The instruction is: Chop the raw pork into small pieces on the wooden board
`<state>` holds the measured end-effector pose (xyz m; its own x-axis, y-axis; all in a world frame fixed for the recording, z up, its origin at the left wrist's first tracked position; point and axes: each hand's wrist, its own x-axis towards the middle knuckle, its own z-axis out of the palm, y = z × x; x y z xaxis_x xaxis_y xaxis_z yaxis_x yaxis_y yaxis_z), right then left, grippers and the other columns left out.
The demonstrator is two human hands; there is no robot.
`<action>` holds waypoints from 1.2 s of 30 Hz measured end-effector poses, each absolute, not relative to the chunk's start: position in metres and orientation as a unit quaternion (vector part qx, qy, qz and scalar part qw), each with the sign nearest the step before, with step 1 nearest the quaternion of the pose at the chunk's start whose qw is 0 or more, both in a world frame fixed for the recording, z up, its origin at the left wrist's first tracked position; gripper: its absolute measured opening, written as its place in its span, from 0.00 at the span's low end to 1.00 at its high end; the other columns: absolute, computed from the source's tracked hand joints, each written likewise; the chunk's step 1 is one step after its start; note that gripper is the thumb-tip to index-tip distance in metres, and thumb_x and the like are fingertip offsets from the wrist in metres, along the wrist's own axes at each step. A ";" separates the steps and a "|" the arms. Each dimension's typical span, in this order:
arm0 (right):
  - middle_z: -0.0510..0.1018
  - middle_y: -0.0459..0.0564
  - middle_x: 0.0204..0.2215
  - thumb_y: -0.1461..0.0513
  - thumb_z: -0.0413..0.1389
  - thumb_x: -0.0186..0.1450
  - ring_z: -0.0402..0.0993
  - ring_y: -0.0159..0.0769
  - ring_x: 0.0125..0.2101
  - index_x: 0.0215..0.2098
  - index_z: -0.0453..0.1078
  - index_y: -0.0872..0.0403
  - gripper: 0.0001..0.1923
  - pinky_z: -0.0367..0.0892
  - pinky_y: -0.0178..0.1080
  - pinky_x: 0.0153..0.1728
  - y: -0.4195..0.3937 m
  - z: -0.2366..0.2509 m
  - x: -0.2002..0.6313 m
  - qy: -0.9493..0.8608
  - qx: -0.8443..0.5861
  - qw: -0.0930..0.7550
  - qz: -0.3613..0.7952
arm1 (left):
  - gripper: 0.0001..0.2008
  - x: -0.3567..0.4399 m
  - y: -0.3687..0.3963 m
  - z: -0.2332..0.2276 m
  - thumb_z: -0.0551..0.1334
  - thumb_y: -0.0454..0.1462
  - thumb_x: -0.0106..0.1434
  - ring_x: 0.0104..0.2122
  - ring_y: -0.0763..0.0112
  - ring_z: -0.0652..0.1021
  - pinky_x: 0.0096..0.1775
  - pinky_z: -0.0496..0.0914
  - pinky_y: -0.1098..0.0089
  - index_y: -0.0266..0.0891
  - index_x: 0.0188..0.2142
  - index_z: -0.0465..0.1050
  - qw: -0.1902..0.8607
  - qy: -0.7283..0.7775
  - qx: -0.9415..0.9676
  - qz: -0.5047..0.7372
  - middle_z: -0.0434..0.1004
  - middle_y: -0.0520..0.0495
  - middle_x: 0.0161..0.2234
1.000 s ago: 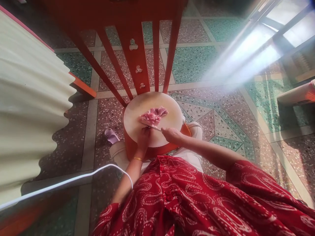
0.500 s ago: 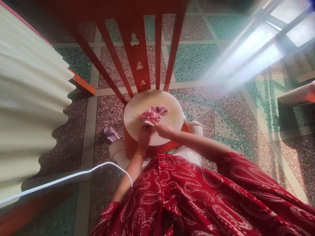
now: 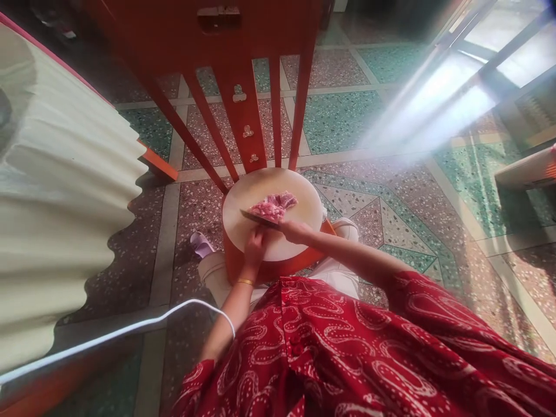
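Here my right hand (image 3: 295, 230) grips the dark knife (image 3: 259, 218) while my left hand (image 3: 255, 246) fingertips pin the soft, slippery pink raw meat (image 3: 273, 207) on the round pale cutting board (image 3: 299, 223).

You wear a red top printed with white dotted paisley swirls, its loose sleeves ending above the elbows; a thin gold bangle (image 3: 245, 282) circles your left wrist, and pale trousers (image 3: 334, 272) cover your knees

Hard daylight streams from the upper right — a hazy glare streak washes the floor (image 3: 391, 116); edges bend wide-angle, corners darken and blur.
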<state>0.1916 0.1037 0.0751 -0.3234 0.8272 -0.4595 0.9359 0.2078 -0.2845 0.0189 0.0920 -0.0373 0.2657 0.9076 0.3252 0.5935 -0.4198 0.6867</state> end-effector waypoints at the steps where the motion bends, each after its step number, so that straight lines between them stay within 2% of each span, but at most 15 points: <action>1: 0.78 0.57 0.40 0.68 0.45 0.65 0.76 0.43 0.37 0.62 0.55 0.53 0.27 0.68 0.38 0.34 0.098 0.077 0.198 0.763 0.581 0.119 -0.257 | 0.12 0.018 0.091 -0.038 0.55 0.39 0.65 0.45 0.59 0.73 0.49 0.67 0.58 0.40 0.44 0.73 0.220 0.490 0.764 0.359 0.73 0.40 0.43; 4: 0.79 0.57 0.36 0.68 0.44 0.65 0.77 0.44 0.36 0.59 0.59 0.56 0.23 0.68 0.38 0.31 0.082 0.084 0.209 0.758 0.588 0.138 -0.246 | 0.12 0.017 0.089 -0.039 0.54 0.39 0.66 0.42 0.61 0.74 0.48 0.68 0.59 0.39 0.44 0.73 0.215 0.487 0.771 0.349 0.74 0.40 0.41; 10: 0.78 0.57 0.35 0.69 0.45 0.64 0.77 0.43 0.36 0.63 0.51 0.57 0.28 0.69 0.37 0.32 0.069 0.086 0.202 0.751 0.582 0.165 -0.264 | 0.13 0.019 0.091 -0.039 0.51 0.38 0.67 0.42 0.62 0.74 0.46 0.69 0.59 0.37 0.43 0.72 0.169 0.494 0.796 0.306 0.75 0.40 0.40; 15: 0.75 0.59 0.46 0.66 0.45 0.66 0.74 0.43 0.44 0.62 0.53 0.54 0.26 0.68 0.39 0.41 0.108 0.078 0.171 0.770 0.561 0.111 -0.282 | 0.12 0.020 0.092 -0.039 0.53 0.36 0.66 0.43 0.62 0.74 0.47 0.70 0.60 0.37 0.44 0.71 0.146 0.494 0.806 0.290 0.75 0.41 0.42; 19: 0.71 0.60 0.52 0.67 0.46 0.66 0.71 0.44 0.48 0.66 0.47 0.53 0.31 0.66 0.41 0.44 0.130 0.073 0.157 0.798 0.536 0.061 -0.270 | 0.11 0.023 0.092 -0.037 0.52 0.33 0.65 0.40 0.62 0.75 0.44 0.70 0.61 0.36 0.42 0.72 0.130 0.508 0.809 0.267 0.76 0.40 0.39; 22: 0.74 0.60 0.48 0.67 0.45 0.66 0.74 0.43 0.44 0.66 0.44 0.53 0.31 0.68 0.39 0.39 0.112 0.073 0.179 0.787 0.542 0.099 -0.278 | 0.11 0.024 0.089 -0.037 0.52 0.33 0.65 0.42 0.62 0.74 0.45 0.70 0.62 0.36 0.43 0.72 0.132 0.510 0.804 0.277 0.75 0.40 0.41; 26: 0.78 0.57 0.39 0.66 0.43 0.67 0.77 0.42 0.36 0.62 0.53 0.54 0.24 0.68 0.37 0.32 0.088 0.075 0.203 0.737 0.578 0.193 -0.292 | 0.12 0.022 0.087 -0.039 0.52 0.34 0.66 0.43 0.62 0.73 0.44 0.70 0.63 0.37 0.45 0.71 0.144 0.507 0.799 0.289 0.74 0.41 0.43; 32: 0.72 0.60 0.51 0.65 0.45 0.67 0.72 0.43 0.46 0.65 0.49 0.53 0.28 0.67 0.39 0.41 0.118 0.069 0.166 0.793 0.542 0.081 -0.266 | 0.10 0.021 0.089 -0.037 0.53 0.35 0.66 0.40 0.61 0.74 0.44 0.69 0.61 0.36 0.41 0.71 0.137 0.508 0.801 0.287 0.75 0.40 0.39; 36: 0.73 0.59 0.51 0.65 0.43 0.67 0.74 0.43 0.44 0.67 0.45 0.50 0.30 0.68 0.39 0.38 0.116 0.072 0.177 0.793 0.546 0.076 -0.258 | 0.10 0.018 0.084 -0.033 0.53 0.36 0.67 0.41 0.63 0.74 0.46 0.69 0.61 0.37 0.41 0.71 0.144 0.521 0.778 0.320 0.75 0.42 0.40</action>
<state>0.1770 0.1163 0.0725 -0.3919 0.8275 -0.4022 0.9056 0.2698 -0.3273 0.0184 0.0836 -0.0328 0.2518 0.9031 0.3480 0.7191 -0.4152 0.5573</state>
